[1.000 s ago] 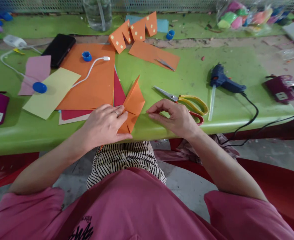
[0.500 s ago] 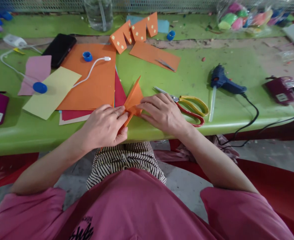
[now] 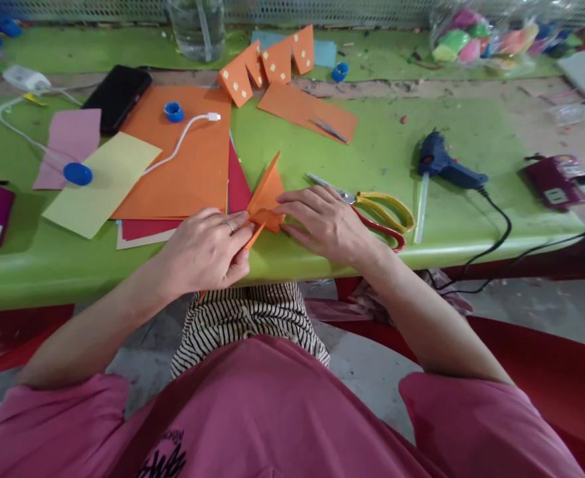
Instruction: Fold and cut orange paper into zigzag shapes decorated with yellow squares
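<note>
Between my hands, near the table's front edge, is a folded piece of orange paper (image 3: 267, 194) with a pointed flap standing up. My left hand (image 3: 212, 249) is closed on its left side, the thumb below and the fingers on top. My right hand (image 3: 322, 219) pinches the paper's right edge between bent fingers and thumb. The lower part of the paper is hidden under my left fingers. Scissors (image 3: 379, 206) with one yellow and one red handle lie just right of my right hand, partly behind it.
On the right lies a blue glue gun (image 3: 449, 162) with its cord over the front edge. Orange sheets (image 3: 182, 172), a yellow sheet (image 3: 103, 182) and a black phone (image 3: 117, 99) are at left. A dotted orange zigzag strip (image 3: 277, 63) stands behind, near a water container (image 3: 196, 30).
The paper's right flap has opened slightly outward and down. My hands have barely shifted, and both still keep to the paper.
</note>
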The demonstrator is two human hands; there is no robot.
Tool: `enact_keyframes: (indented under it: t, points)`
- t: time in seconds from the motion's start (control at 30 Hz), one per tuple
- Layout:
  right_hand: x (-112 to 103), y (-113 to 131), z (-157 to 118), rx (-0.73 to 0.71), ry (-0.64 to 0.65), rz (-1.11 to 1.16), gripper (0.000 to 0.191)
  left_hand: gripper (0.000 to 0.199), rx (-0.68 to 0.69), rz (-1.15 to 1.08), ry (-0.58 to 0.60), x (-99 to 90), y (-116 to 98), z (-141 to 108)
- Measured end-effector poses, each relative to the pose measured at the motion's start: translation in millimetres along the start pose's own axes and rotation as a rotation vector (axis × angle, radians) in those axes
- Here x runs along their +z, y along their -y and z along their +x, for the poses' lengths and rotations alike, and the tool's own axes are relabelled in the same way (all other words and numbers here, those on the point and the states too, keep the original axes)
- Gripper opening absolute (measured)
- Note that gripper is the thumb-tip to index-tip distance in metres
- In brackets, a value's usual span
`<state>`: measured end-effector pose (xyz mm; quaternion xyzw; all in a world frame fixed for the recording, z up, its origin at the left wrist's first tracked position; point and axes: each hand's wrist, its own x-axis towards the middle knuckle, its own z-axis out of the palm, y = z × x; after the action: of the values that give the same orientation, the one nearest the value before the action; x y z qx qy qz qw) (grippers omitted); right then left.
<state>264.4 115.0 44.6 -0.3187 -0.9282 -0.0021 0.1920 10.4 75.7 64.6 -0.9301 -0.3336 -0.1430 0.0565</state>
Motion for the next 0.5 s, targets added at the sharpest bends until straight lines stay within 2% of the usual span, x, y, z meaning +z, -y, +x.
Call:
enact_keyframes:
  t: [0.27,0.37,0.5]
  points:
    - [9.7,-1.8,7.1,-0.055,-0.076,-0.215,0.026,0.045,-0.003,-0.026,0.042,-1.2,2.3,-0.8]
    - [8.4,-0.9,7.8,-0.109,-0.079,-0.202,0.028,0.045,0.006,0.002,0.034,1.4,0.7,-3.4]
    - [6.2,-0.3,6.6,-0.147,-0.045,-0.114,0.031,0.068,-0.005,0.026,0.002,6.0,-0.8,-8.6]
